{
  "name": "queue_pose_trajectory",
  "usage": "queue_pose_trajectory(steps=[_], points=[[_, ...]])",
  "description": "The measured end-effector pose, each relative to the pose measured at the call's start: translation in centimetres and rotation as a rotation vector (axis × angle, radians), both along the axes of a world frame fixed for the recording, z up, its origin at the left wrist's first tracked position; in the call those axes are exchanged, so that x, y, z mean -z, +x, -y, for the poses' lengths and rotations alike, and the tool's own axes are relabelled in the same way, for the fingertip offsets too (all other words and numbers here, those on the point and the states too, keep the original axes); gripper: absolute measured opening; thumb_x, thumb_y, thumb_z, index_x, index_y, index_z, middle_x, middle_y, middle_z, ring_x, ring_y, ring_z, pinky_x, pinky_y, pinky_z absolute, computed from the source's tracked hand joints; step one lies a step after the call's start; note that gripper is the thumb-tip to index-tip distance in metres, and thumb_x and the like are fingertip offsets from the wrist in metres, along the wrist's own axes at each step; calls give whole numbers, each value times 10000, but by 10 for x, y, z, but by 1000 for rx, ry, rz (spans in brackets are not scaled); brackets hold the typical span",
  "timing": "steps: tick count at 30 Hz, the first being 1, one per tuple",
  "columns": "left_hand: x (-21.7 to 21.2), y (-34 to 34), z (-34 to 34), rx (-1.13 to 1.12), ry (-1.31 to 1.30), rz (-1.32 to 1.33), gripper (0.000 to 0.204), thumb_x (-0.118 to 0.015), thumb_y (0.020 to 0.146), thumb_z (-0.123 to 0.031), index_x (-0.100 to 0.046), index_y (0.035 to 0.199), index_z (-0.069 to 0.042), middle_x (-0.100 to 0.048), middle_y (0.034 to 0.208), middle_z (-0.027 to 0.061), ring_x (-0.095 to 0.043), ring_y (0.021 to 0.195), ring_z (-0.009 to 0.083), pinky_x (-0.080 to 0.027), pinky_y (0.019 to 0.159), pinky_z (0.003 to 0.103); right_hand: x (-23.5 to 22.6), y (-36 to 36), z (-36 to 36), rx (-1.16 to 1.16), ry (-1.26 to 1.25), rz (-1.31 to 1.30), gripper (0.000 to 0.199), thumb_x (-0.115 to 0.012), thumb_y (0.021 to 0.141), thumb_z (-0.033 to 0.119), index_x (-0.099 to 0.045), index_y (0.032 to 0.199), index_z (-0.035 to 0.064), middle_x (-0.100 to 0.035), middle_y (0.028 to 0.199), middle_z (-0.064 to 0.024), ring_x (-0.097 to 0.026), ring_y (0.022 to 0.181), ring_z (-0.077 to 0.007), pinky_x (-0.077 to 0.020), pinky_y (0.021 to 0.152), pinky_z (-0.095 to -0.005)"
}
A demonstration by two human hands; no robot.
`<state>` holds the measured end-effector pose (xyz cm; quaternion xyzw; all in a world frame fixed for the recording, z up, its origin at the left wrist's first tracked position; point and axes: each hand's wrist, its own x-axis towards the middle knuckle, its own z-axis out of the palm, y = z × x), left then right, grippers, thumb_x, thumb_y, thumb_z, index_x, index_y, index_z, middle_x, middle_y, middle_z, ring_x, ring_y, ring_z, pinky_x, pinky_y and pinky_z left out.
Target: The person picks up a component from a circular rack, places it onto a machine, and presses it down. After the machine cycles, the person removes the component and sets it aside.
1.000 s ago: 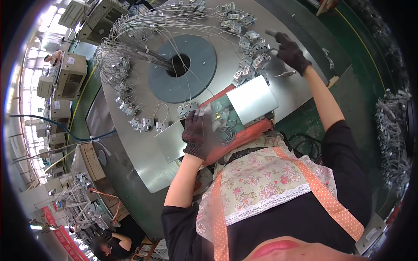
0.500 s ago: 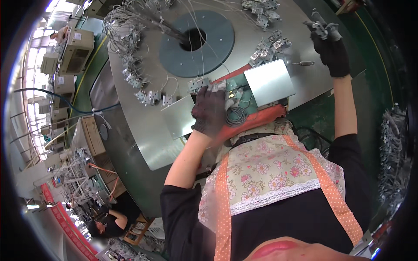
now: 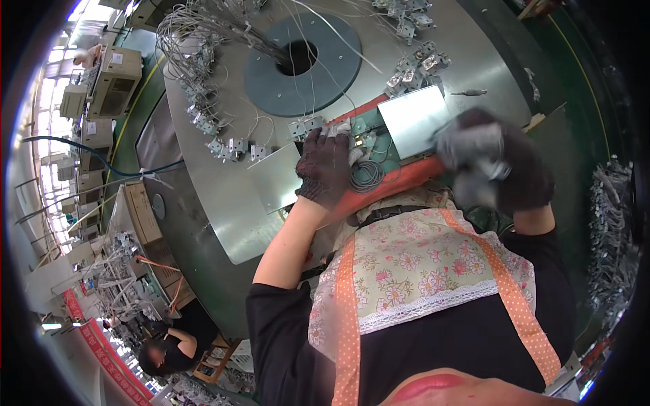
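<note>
Relative to the frame half a second earlier, the right hand [image 3: 511, 162] has moved from the outer side of the table [image 3: 250, 233] inward to the right edge of the bright metal plate [image 3: 414, 122]. Its gloved fingers are closed around a small metal part [image 3: 500, 170]; motion blur obscures the detail. The left hand [image 3: 325, 162] remains palm down beside the grey cable coil [image 3: 367, 176]; whether it grips anything cannot be determined. The plate and slim tool [image 3: 468, 93] retain their positions.
</note>
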<state>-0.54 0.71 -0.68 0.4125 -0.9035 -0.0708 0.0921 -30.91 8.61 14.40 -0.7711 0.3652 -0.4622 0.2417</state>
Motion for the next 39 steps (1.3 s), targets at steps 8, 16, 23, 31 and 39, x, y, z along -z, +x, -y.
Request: queue_pose_trajectory(steps=[8,16,23,31,39], points=[[1,-1,1,4,-42,9,411,-482,969,-242,-616,1269,5,-675,1258,220,-612,1243,377,-380,1161,497,37,-2,20,-813,592,929,649,-649,981,376,-425,1461,1,-555,1360,-208,-557,1290,-213,-495,1074,-405],[-7,-1,-2,22,-17,0,416,-574,914,-229,-603,1242,26,-684,1189,234,-611,1221,398,-373,1157,515,67,63,62,-262,927,1005,515,-564,1051,350,-483,1477,73,-674,1168,-135,-703,960,-211,-612,858,-370],[-7,-2,0,76,-57,-82,340,-606,888,-193,-617,1157,15,-697,1052,203,-640,1116,386,-402,1104,521,58,68,49,-436,912,1106,728,-669,982,331,-355,1557,13,-634,1269,-97,-633,1177,-211,-561,1013,-408],[-8,-3,0,85,-118,-98,284,-600,894,-192,-627,1103,-2,-696,968,166,-659,1011,342,-418,1073,508,48,70,37,-263,852,953,680,-654,907,87,-401,1535,24,-636,1220,-84,-643,1098,-170,-570,954,-357],[-15,-6,-1,53,-58,-62,308,-617,932,-295,-657,1059,-17,-704,996,172,-652,1053,355,-416,1087,487,53,74,35,-204,839,901,666,-655,900,69,-423,1523,28,-623,1223,-75,-634,1086,-158,-565,939,-348]])
